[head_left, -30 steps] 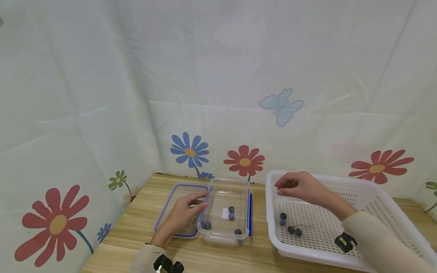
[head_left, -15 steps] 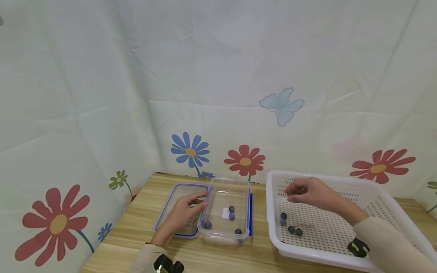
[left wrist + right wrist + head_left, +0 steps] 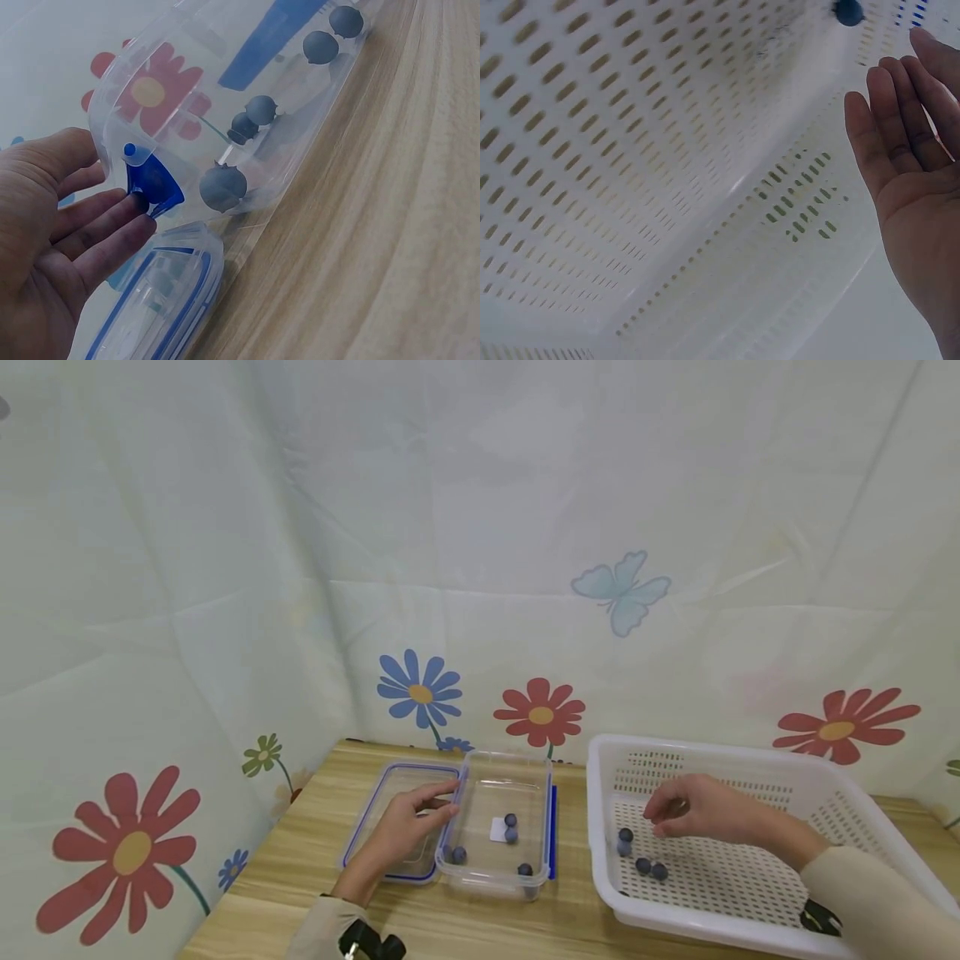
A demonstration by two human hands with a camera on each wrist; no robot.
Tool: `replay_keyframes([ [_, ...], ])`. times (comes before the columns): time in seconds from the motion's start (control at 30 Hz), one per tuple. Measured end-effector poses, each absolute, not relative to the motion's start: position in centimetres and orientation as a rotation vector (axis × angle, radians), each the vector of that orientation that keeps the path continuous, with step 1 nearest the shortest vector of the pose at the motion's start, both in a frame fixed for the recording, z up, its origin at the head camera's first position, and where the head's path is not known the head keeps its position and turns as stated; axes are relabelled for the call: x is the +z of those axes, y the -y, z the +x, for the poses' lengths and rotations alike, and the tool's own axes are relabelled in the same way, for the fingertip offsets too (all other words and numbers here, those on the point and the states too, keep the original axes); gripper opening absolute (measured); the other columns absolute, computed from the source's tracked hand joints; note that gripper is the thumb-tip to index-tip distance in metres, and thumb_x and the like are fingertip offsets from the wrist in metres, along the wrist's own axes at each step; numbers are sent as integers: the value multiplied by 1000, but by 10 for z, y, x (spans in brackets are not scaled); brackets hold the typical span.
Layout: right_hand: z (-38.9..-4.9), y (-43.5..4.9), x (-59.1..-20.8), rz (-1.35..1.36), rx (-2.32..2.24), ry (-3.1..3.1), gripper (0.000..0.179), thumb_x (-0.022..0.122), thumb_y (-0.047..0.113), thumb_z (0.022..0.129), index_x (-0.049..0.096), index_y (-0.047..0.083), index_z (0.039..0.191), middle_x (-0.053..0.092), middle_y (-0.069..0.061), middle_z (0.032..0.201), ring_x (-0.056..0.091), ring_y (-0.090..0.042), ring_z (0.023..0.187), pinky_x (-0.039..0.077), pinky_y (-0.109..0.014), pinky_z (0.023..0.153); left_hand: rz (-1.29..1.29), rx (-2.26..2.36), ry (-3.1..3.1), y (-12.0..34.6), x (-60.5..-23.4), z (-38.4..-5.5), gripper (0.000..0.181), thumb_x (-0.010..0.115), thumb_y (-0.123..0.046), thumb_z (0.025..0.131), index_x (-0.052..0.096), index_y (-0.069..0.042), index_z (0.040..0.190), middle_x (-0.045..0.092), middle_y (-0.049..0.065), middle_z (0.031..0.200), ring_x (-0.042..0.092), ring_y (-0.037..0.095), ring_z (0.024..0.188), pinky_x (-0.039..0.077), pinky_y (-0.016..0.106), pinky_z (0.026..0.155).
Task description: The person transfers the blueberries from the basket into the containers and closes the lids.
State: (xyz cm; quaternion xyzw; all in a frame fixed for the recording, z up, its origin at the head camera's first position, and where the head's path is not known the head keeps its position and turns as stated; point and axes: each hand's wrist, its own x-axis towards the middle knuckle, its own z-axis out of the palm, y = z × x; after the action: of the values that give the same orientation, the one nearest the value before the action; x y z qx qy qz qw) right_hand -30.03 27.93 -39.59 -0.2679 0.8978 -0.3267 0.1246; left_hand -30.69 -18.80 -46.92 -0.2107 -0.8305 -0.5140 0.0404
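My left hand [image 3: 407, 828] rests at the left side of a clear plastic container [image 3: 487, 881], its fingers loosely extended and touching the blue latch [image 3: 155, 184] by the rim. Several blueberries [image 3: 459, 855] lie inside that container, some beside a small white square. Over the white perforated basket [image 3: 600, 860] hovers my right hand [image 3: 701, 810], fingers bent a little and the thumb apart, with nothing between them. On the basket floor, left of this hand, lie several more blueberries [image 3: 643, 866]. One blueberry [image 3: 848, 11] shows beyond the fingertips in the right wrist view.
A clear lid with a blue seal [image 3: 363, 814] lies left of the container, partly under my left hand. Another blue latch [image 3: 553, 831] sticks out along the container's right side. Wooden tabletop [image 3: 562, 927] runs in front; a flowered curtain [image 3: 480, 527] hangs behind.
My right hand has moved right and down, from above the basket's left rim to over its floor. My left hand stays at the container.
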Motion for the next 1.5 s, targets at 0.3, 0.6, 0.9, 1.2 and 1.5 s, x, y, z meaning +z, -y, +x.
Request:
replay_keyframes([
  [0.3, -302, -285, -409, -852, -941, -2535, 18, 85, 10, 89, 78, 8, 104, 75, 0, 97, 69, -14, 85, 58, -28, 76, -648, -1588, 2539, 189, -471, -307, 45, 71, -17, 105, 63, 1, 145, 65, 20, 143, 70, 33, 115, 55, 25, 89],
  [0.6, -304, -288, -415, -921, -946, -2445, 16, 85, 11, 88, 78, 10, 102, 75, 2, 94, 69, -11, 84, 58, -28, 75, -646, -1556, 2542, 188, -470, -307, 44, 71, -18, 105, 64, 0, 144, 65, 20, 142, 71, 34, 115, 58, 33, 91],
  [0.9, -307, -289, -421, -930, -934, -2382, 17, 87, 9, 86, 79, 11, 100, 75, 5, 94, 69, -11, 83, 57, -27, 75, -646, -1554, 2548, 188, -469, -306, 44, 71, -18, 105, 64, 1, 144, 65, 21, 142, 70, 35, 115, 59, 38, 92],
  [1.2, -307, -286, -424, -909, -901, -2371, 15, 87, 8, 86, 80, 13, 98, 75, 6, 94, 68, -11, 82, 56, -27, 75, -636, -1575, 2546, 188, -469, -307, 44, 72, -17, 104, 64, -1, 144, 65, 19, 142, 71, 33, 115, 59, 38, 92],
  [1.5, -304, -284, -423, -904, -870, -2385, 11, 85, 9, 85, 82, 14, 94, 75, 9, 90, 67, -10, 81, 54, -26, 75, -628, -1560, 2562, 188, -468, -306, 44, 71, -19, 105, 64, -1, 145, 65, 19, 142, 70, 33, 115, 59, 40, 93],
])
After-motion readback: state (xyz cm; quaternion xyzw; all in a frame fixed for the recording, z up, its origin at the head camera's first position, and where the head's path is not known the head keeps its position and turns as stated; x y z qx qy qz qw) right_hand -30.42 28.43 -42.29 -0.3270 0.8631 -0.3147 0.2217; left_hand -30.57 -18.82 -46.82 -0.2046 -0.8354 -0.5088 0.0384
